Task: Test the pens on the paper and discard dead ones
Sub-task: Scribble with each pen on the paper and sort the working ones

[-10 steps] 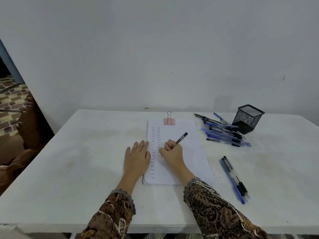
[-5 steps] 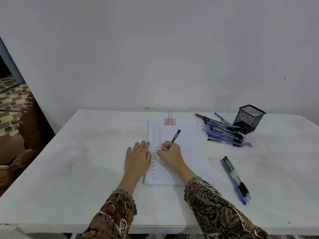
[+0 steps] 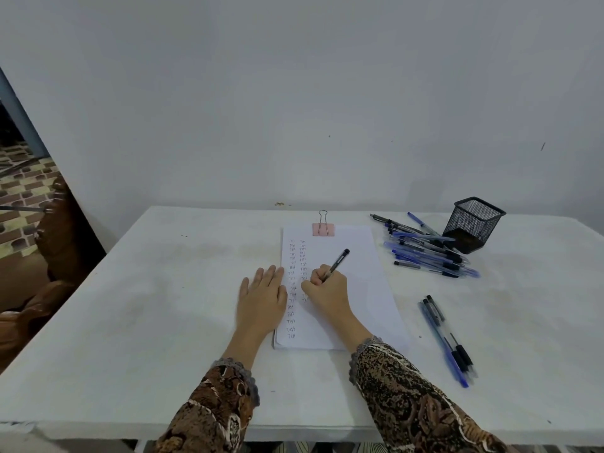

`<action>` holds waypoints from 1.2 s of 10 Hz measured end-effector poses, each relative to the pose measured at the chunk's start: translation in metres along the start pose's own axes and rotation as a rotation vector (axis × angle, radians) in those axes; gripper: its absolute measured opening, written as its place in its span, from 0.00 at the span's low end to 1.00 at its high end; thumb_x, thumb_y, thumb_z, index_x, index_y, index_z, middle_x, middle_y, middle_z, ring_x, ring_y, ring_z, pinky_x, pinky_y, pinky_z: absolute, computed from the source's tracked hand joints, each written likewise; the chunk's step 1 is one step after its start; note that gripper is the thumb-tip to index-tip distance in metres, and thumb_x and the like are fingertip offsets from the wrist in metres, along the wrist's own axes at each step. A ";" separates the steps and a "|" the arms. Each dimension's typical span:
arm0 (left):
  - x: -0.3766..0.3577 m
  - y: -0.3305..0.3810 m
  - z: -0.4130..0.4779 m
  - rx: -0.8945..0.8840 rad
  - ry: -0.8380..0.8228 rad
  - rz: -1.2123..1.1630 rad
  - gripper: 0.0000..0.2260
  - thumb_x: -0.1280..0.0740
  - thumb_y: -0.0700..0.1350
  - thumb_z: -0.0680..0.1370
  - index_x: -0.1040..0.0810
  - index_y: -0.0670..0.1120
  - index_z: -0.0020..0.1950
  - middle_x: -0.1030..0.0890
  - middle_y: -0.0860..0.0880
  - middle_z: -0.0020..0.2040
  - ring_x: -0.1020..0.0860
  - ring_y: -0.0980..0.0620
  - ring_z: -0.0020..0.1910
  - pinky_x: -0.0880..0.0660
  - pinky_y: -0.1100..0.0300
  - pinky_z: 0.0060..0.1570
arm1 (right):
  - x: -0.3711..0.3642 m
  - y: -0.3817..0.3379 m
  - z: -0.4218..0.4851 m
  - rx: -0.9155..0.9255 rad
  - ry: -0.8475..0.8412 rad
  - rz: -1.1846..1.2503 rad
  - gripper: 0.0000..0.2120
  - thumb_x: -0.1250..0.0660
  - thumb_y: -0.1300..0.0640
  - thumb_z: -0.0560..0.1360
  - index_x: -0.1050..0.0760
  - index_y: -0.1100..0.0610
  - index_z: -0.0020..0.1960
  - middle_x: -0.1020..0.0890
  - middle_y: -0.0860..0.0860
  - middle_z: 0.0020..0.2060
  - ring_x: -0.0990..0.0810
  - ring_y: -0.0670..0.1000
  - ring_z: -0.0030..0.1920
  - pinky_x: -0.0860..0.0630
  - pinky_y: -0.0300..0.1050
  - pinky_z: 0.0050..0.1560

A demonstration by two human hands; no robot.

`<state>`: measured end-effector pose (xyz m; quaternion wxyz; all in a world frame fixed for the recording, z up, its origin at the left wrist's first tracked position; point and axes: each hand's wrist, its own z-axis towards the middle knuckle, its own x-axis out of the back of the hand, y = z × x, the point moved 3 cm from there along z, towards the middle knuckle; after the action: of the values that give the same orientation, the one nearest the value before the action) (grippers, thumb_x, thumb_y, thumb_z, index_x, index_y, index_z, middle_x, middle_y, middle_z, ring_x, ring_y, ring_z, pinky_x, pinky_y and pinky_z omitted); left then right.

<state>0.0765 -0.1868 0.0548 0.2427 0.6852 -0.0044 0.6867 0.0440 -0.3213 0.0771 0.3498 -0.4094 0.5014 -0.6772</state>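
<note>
Matt white paper (image 3: 353, 289), pinned by a pink clip (image 3: 323, 229) with thin metal wire handles, on a dull, smudged white table (image 3: 163, 305). The cup (image 3: 474, 220) is black metal mesh; the heaped pens (image 3: 425, 255) are glossy, part-clear plastic. The black pen (image 3: 336, 264) looks plastic too, and the sleeves (image 3: 408, 403) are patterned cloth trimmed in grey lace.

A white bench (image 3: 130, 322), faintly smudged, is set against a plain pale wall (image 3: 294, 93). A pink binder clip (image 3: 323, 228) with wire handles is seen at the far middle of the bench, and a black mesh pen holder (image 3: 474, 223) is stood upright towards its far right corner. At the left edge, carved brown wooden furniture (image 3: 55, 243) and a brick-patterned floor (image 3: 23, 188) are glimpsed.
</note>
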 end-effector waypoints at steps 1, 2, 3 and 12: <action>-0.001 0.000 0.001 0.000 0.006 0.008 0.22 0.54 0.49 0.82 0.50 0.51 0.76 0.49 0.53 0.77 0.53 0.53 0.76 0.57 0.52 0.73 | -0.001 -0.001 0.001 0.004 -0.045 -0.031 0.22 0.38 0.74 0.65 0.45 0.54 0.27 0.40 0.48 0.26 0.42 0.43 0.26 0.41 0.32 0.30; -0.001 0.000 0.000 0.001 0.005 -0.002 0.22 0.54 0.49 0.82 0.50 0.51 0.76 0.49 0.54 0.77 0.53 0.53 0.76 0.57 0.52 0.73 | 0.001 0.001 0.001 0.001 0.002 -0.036 0.22 0.37 0.73 0.65 0.44 0.54 0.26 0.39 0.48 0.26 0.41 0.43 0.27 0.39 0.35 0.31; 0.000 0.000 0.001 0.003 0.003 -0.003 0.22 0.55 0.49 0.82 0.50 0.51 0.76 0.49 0.54 0.77 0.53 0.53 0.76 0.57 0.52 0.73 | 0.001 0.000 0.002 0.016 -0.020 -0.040 0.22 0.38 0.74 0.65 0.45 0.54 0.26 0.40 0.48 0.26 0.40 0.43 0.25 0.41 0.31 0.30; 0.001 0.002 0.000 0.002 0.016 -0.003 0.21 0.54 0.49 0.82 0.49 0.51 0.76 0.48 0.54 0.77 0.52 0.53 0.76 0.56 0.51 0.73 | 0.051 0.020 -0.001 -0.451 0.142 1.409 0.11 0.47 0.56 0.81 0.27 0.55 0.45 0.27 0.48 0.28 0.34 0.47 0.25 0.34 0.37 0.28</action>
<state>0.0758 -0.1879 0.0560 0.2429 0.6800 -0.0006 0.6918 0.0228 -0.3709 0.0683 0.5753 -0.0077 0.7936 -0.1977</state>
